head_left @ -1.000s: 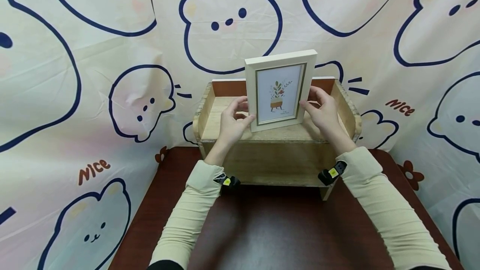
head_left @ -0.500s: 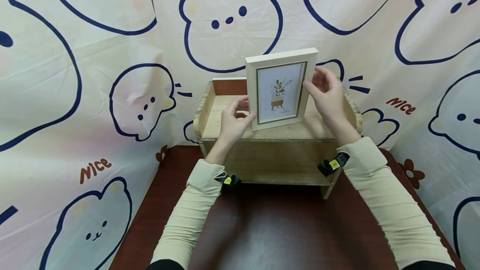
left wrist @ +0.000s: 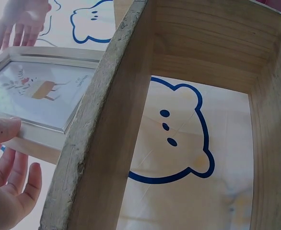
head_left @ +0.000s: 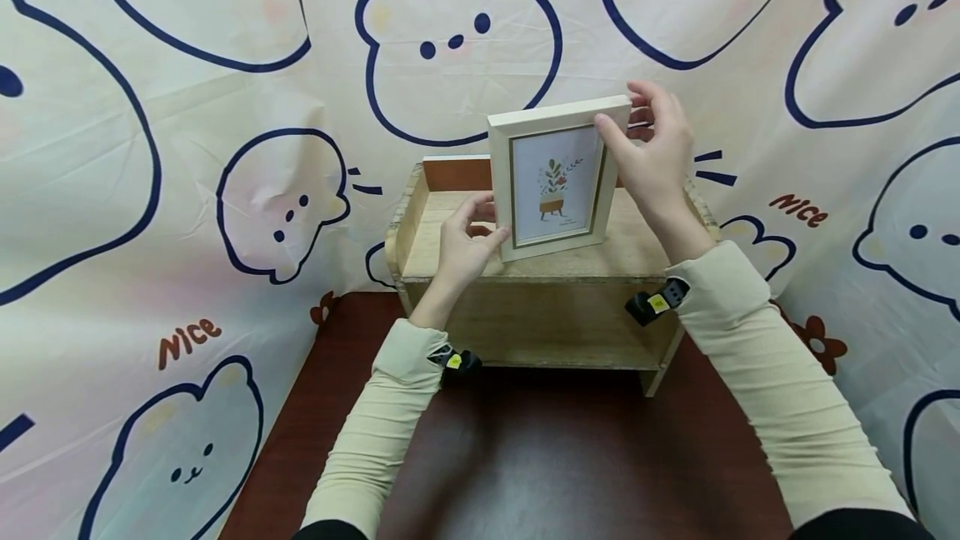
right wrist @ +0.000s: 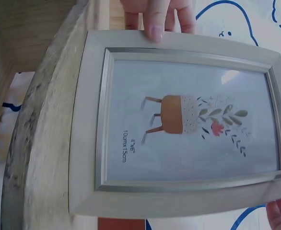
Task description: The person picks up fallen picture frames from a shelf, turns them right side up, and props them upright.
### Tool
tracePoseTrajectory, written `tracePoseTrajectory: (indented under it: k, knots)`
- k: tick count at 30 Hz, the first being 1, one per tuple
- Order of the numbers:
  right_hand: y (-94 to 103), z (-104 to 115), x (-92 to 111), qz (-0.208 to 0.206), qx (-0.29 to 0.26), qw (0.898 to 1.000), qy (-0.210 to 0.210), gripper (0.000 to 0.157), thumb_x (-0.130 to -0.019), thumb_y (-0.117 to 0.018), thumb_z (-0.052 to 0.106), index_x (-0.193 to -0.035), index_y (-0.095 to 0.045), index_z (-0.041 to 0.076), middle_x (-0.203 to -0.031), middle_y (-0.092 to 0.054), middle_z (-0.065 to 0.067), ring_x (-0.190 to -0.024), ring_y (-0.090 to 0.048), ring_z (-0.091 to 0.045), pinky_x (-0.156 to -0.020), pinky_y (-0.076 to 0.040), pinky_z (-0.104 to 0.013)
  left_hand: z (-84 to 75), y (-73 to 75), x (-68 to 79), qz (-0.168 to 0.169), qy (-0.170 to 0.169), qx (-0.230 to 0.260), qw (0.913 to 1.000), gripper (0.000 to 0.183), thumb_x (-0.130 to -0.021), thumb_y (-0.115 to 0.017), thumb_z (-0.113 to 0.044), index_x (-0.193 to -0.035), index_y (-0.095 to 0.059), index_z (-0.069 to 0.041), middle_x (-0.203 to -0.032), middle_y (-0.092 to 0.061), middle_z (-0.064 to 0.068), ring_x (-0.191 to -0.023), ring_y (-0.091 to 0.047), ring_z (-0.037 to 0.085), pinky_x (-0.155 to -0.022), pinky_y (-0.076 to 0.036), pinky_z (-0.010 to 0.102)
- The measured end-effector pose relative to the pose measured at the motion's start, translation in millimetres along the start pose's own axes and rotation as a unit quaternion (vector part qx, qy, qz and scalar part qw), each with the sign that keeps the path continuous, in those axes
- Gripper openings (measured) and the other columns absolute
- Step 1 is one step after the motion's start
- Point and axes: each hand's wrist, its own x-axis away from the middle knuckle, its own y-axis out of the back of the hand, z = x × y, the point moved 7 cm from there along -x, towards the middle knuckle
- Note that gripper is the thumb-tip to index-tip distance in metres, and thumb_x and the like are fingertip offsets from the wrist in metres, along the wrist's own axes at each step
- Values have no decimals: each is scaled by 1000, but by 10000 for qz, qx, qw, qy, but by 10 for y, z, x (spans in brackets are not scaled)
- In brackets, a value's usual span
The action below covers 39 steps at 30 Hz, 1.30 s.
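Note:
A cream picture frame with a potted-plant print stands tilted on the upper board of a wooden shelf. My left hand pinches its lower left edge, thumb at the front and fingers behind; in the left wrist view the thumb lies on the frame's border. My right hand is at the upper right corner, its thumb overlapping the front in the head view. In the left wrist view the fingers of this right hand look extended beside the frame; whether they touch it is unclear.
The shelf's raised side panels flank the frame, and a reddish-brown back strip runs behind it. Below lies a dark red-brown table. A bear-patterned cloth hangs close behind and at both sides.
My right hand has left the frame's lower right side and moved up to its upper right corner. My left hand and the frame stay nearly where they were.

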Motion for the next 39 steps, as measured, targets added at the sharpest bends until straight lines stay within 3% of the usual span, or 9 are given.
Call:
tracePoseTrajectory:
  k: [12,21,26,32,39]
  knots:
    - [-85,-36,-16,-178,-178,9921,-1228,38,-81,-67,27,-109,-57,3,-90,-49,3,-79,-44,-8,-69,-38,-22,-22,19,13,27,114,-46,9999,41,-74,-65,14,-114,-54,11,-98,-60,29,-89,-56,33,-68,-46,31]
    - [-139,-64,-71,-101,-664,9736,-2182,35,-80,-68,21,-109,-57,5,-95,-48,1,-85,-44,-9,-75,-39,-25,-15,20,15,-75,64,-141,9999,41,-74,-67,12,-113,-56,7,-97,-62,23,-86,-57,24,-65,-45,21]
    - [-141,-80,-92,-128,-877,9683,-2335,35,-81,-68,17,-111,-57,3,-95,-49,0,-86,-45,-10,-76,-40,-26,-37,4,29,-92,-146,-213,9996,41,-73,-68,11,-112,-57,6,-95,-62,22,-85,-58,26,-64,-46,24]
    - [-155,-84,-104,-128,-964,9674,-2340,38,-81,-67,15,-114,-57,0,-93,-48,1,-86,-45,-10,-76,-40,-26,-105,23,6,-4,-126,-350,9993,37,-77,-67,5,-112,-57,7,-98,-61,21,-89,-57,26,-71,-49,33]
    - [-152,-97,-107,-75,-953,9669,-2365,37,-82,-66,16,-115,-57,1,-94,-47,1,-86,-44,-10,-76,-38,-26,-423,111,-237,-84,-390,464,9981,26,-90,-53,-3,-113,-55,11,-100,-58,22,-86,-55,20,-75,-47,30]
